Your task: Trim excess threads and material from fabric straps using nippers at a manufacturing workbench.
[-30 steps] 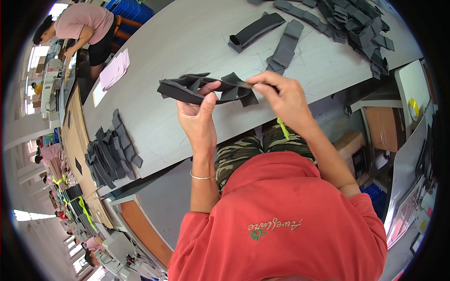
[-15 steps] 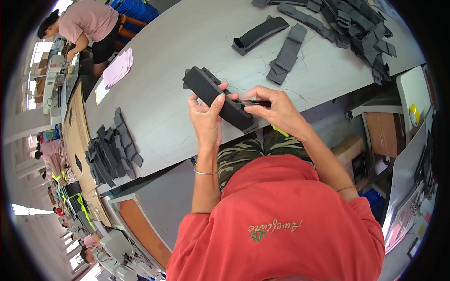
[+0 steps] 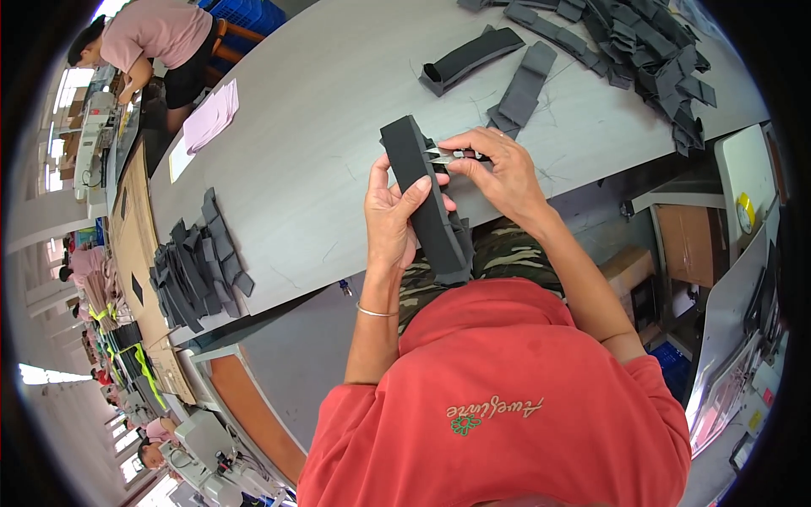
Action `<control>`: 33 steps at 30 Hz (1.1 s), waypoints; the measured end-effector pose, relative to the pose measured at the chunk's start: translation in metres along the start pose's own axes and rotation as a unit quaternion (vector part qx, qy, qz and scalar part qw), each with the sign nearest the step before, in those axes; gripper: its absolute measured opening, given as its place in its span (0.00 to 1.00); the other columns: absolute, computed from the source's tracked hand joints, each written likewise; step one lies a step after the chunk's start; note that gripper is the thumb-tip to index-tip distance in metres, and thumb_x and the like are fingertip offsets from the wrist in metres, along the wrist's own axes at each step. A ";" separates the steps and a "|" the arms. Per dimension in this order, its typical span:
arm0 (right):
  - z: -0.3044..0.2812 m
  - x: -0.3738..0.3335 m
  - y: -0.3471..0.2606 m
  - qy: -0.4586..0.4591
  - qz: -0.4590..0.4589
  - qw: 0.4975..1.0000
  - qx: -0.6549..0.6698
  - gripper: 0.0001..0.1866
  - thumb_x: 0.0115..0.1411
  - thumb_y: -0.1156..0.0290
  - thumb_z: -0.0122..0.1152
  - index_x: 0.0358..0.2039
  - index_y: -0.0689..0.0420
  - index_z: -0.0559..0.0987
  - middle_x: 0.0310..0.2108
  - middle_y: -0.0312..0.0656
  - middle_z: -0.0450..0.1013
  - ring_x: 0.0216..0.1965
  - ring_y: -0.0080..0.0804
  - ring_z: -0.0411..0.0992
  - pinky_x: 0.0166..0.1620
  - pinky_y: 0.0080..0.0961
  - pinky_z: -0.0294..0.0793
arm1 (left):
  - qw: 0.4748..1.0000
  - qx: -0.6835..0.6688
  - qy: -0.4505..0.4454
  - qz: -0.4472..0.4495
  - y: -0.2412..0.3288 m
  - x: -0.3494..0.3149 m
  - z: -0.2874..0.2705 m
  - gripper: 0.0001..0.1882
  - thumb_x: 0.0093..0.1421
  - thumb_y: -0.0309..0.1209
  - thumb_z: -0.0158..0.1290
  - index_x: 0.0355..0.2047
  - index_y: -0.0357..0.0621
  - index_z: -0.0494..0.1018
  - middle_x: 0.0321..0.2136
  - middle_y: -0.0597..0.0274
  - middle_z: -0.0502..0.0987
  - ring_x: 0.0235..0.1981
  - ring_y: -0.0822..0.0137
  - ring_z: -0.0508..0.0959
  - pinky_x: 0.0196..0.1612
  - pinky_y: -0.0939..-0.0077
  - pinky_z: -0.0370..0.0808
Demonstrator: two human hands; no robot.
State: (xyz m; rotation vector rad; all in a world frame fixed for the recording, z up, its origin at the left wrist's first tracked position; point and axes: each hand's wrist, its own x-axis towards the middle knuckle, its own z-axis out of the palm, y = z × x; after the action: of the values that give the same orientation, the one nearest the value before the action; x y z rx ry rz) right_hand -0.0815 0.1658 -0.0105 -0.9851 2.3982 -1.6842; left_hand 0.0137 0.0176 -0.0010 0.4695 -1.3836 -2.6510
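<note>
My left hand [image 3: 394, 207] grips a long dark grey sewn fabric strip [image 3: 416, 182], thumb on its broad face and fingers behind it. The strip stands nearly upright in the picture, its lower end by my lap. In my right hand [image 3: 502, 173] is a small pair of thread snips [image 3: 457, 155], its pale blades apart and pointing at the strip's right edge. Whether the blades touch thread or cloth I cannot tell. Beyond my hands lie two similar pieces, a curved fabric piece [image 3: 473, 59] and a flat folded one [image 3: 525, 84].
A large heap of grey fabric pieces [image 3: 646, 51] covers the table's far right. A smaller pile [image 3: 193, 275] lies at the left, near pink paper sheets [image 3: 211, 117]. Loose threads are scattered on the grey table [image 3: 312, 186]. Another person [image 3: 156, 38] bends over at the far left.
The held strip has turned from a slant to nearly upright and shifted right. My right hand has moved up along its edge with the snips, whose blades now show apart.
</note>
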 end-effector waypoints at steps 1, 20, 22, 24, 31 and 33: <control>0.001 0.000 0.002 0.000 0.001 1.000 0.000 0.10 0.53 0.68 0.63 0.37 0.53 0.80 0.34 0.37 0.77 0.35 0.33 0.73 0.40 0.29 0.71 | 1.000 0.000 0.000 0.000 0.000 0.000 -0.001 0.27 0.58 0.24 0.56 0.54 0.39 0.55 0.35 0.45 0.78 0.26 0.60 0.81 0.29 0.70 0.81; -0.009 0.011 -0.014 0.041 0.055 0.997 0.046 0.10 0.55 0.69 0.60 0.38 0.54 0.80 0.33 0.37 0.77 0.33 0.31 0.72 0.38 0.25 0.71 | 0.999 0.017 0.010 -0.042 -0.005 -0.001 -0.001 0.17 0.61 0.19 0.47 0.51 0.40 0.64 0.38 0.37 0.77 0.23 0.60 0.80 0.24 0.72 0.79; -0.010 0.010 -0.015 0.030 0.059 0.996 0.062 0.10 0.56 0.68 0.59 0.38 0.55 0.80 0.34 0.38 0.77 0.33 0.32 0.73 0.38 0.25 0.71 | 0.999 0.025 0.029 -0.037 -0.007 -0.002 -0.007 0.11 0.61 0.20 0.47 0.45 0.39 0.67 0.38 0.38 0.77 0.24 0.59 0.80 0.25 0.71 0.80; -0.015 0.007 -0.020 -0.006 0.097 0.993 0.063 0.10 0.56 0.69 0.59 0.37 0.55 0.80 0.34 0.39 0.78 0.34 0.33 0.74 0.39 0.25 0.71 | 0.998 0.016 0.062 0.010 -0.010 -0.001 -0.013 0.03 0.62 0.20 0.46 0.33 0.39 0.69 0.39 0.41 0.77 0.25 0.59 0.80 0.26 0.68 0.80; -0.018 -0.008 -0.030 -0.047 0.058 0.997 0.025 0.09 0.55 0.69 0.61 0.36 0.55 0.81 0.31 0.38 0.77 0.31 0.34 0.73 0.36 0.27 0.71 | 0.987 0.087 0.075 0.108 -0.009 0.006 -0.019 0.09 0.63 0.19 0.42 0.27 0.38 0.70 0.41 0.41 0.76 0.29 0.56 0.81 0.30 0.64 0.81; -0.016 -0.012 -0.028 -0.039 -0.015 0.998 -0.042 0.08 0.53 0.69 0.62 0.35 0.54 0.81 0.28 0.36 0.77 0.29 0.34 0.72 0.33 0.27 0.70 | 0.989 0.081 0.065 0.109 -0.006 0.005 -0.018 0.09 0.63 0.19 0.42 0.27 0.37 0.71 0.42 0.41 0.76 0.31 0.57 0.81 0.32 0.65 0.81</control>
State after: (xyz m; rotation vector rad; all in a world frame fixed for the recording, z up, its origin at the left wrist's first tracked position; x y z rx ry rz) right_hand -0.0649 0.1794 0.0161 -1.0813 2.4344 -1.5351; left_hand 0.0154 0.0061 -0.0164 0.4696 -1.5219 -2.3049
